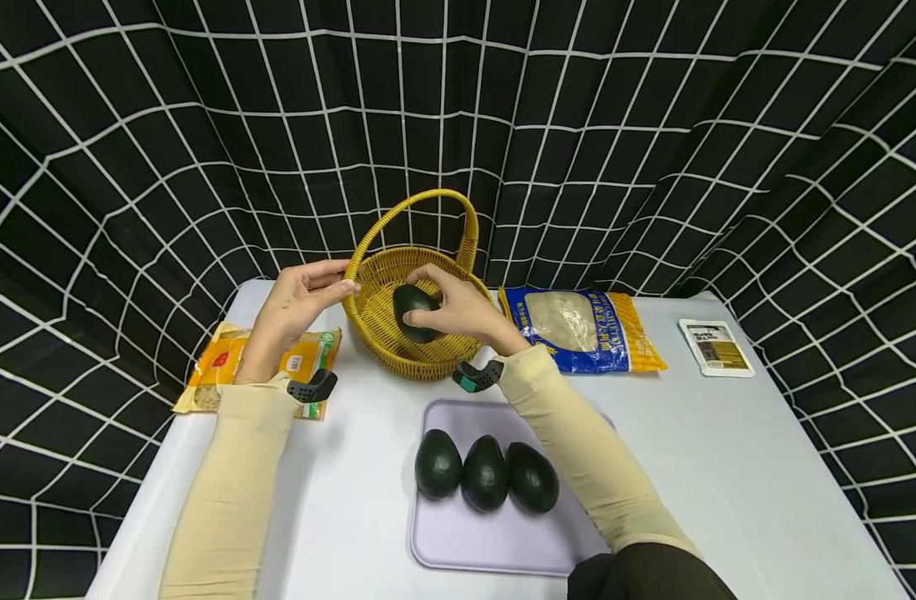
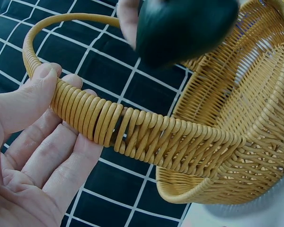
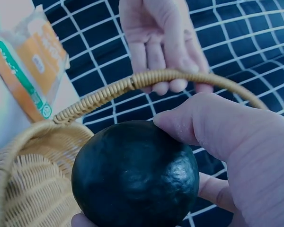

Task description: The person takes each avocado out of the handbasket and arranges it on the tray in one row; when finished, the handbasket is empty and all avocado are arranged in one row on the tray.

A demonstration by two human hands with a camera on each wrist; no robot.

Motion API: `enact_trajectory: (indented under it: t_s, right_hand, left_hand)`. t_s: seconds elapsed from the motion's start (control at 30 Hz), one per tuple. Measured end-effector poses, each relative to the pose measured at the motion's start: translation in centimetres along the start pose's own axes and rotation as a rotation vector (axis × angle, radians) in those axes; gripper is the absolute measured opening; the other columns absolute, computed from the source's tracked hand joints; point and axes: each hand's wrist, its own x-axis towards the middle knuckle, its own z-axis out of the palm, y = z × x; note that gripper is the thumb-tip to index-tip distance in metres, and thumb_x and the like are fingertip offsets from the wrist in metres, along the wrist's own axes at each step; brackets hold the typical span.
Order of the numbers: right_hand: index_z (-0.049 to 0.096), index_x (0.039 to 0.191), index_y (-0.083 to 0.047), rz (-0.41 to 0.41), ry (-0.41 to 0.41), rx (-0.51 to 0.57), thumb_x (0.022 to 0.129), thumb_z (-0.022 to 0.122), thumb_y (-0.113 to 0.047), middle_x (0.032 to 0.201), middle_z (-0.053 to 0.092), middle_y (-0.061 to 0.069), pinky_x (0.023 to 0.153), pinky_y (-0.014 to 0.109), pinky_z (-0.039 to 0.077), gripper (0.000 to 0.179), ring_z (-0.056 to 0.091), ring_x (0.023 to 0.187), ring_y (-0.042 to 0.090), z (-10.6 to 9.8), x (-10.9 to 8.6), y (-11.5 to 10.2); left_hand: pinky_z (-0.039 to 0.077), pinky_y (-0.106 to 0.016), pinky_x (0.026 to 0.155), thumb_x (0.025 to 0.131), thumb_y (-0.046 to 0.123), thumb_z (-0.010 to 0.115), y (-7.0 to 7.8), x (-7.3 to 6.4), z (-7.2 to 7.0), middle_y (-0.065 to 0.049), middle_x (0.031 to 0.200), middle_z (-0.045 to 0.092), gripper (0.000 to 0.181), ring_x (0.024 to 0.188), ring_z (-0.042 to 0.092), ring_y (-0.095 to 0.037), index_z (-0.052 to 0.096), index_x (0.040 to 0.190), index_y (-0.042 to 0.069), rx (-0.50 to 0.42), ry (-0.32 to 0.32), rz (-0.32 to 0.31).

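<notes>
My right hand [image 1: 458, 310] grips a dark green avocado [image 1: 416, 313] over the mouth of a yellow wicker basket [image 1: 405, 364]. In the right wrist view the thumb presses along one side of the avocado [image 3: 135, 175], with fingertips showing on its other sides. My left hand [image 1: 296, 298] holds the basket's arched handle [image 2: 85, 113] on its left side, thumb on one face and fingers behind. Nearer to me, three more avocados [image 1: 485, 473] lie side by side on a pale purple tray [image 1: 495, 546], partly covered by my right forearm.
An orange food packet [image 1: 225, 350] lies under my left wrist. Right of the basket lies a blue and yellow pasta bag [image 1: 578, 332], and beyond it a small white-edged packet [image 1: 716, 347]. A black gridded curtain [image 1: 442, 100] surrounds the white table [image 1: 728, 467].
</notes>
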Motion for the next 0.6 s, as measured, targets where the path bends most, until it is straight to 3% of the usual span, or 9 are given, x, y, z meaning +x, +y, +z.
enact_trajectory:
  t_s: [0.1, 0.27, 0.6]
  right_hand:
    - [0.052, 0.135, -0.025, -0.007, 0.011, 0.023, 0.087, 0.076, -0.03, 0.123, 0.06, 0.007, 0.074, 0.035, 0.059, 0.054, 0.061, 0.097, 0.027, -0.3, -1.6, 0.3]
    - [0.052, 0.136, -0.03, 0.02, 0.028, 0.058, 0.087, 0.076, -0.031, 0.121, 0.061, 0.008, 0.074, 0.037, 0.059, 0.054, 0.062, 0.102, 0.027, -0.9, -4.2, 0.4]
    - [0.052, 0.136, -0.03, 0.001, 0.059, 0.093, 0.087, 0.076, -0.026, 0.116, 0.065, 0.012, 0.07, 0.036, 0.06, 0.054, 0.065, 0.099, 0.028, -1.5, -7.9, 1.2]
  left_hand:
    - [0.053, -0.016, 0.096, 0.101, 0.02, 0.065, -0.1, 0.0, 0.1, 0.01, 0.105, 0.072, 0.048, 0.099, 0.069, 0.0, 0.055, 0.144, 0.002, -0.01, -0.001, 0.003]
    - [0.053, -0.015, 0.095, 0.101, 0.021, 0.065, 0.0, -0.1, 0.0, 0.008, 0.106, 0.073, 0.049, 0.1, 0.069, 0.0, 0.053, 0.145, 0.003, -0.01, -0.005, -0.011]
    - [0.053, -0.017, 0.097, 0.101, 0.022, 0.065, 0.1, -0.1, 0.0, 0.009, 0.107, 0.072, 0.05, 0.101, 0.068, 0.0, 0.053, 0.146, 0.003, 0.004, -0.004, -0.014]
